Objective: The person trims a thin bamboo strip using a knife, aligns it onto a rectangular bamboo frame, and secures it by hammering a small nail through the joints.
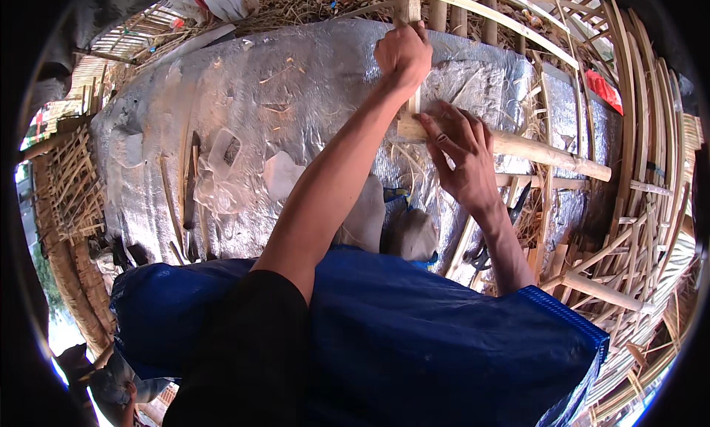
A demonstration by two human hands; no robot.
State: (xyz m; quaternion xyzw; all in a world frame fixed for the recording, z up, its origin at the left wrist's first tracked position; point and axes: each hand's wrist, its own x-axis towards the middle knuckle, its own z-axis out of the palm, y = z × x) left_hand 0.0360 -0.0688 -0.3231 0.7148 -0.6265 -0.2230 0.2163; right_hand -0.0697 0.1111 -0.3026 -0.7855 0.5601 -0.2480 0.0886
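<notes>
My left hand [404,53] is closed in a fist round a flat, pale bamboo strip [409,9], which stands out above and below the fist. The strip's lower end comes down to a round bamboo pole [551,153] lying crosswise. Beside that end is my right hand [462,149], its fingers bent but apart and a ring on one of them. Its thumb and fingertips lie close to the strip and the pole; whether they touch is hard to make out. Silvery sheeting [244,94] spreads beneath both hands.
A blue plastic sheet [444,338] covers my lap. Left of my arm lie a long dark-bladed tool [191,183] and crumpled clear plastic [222,179]. Scissors-like dark handles [481,257] show by my right wrist. Bundled bamboo strips [643,116] curve along the right; a woven bamboo piece [74,183] stands left.
</notes>
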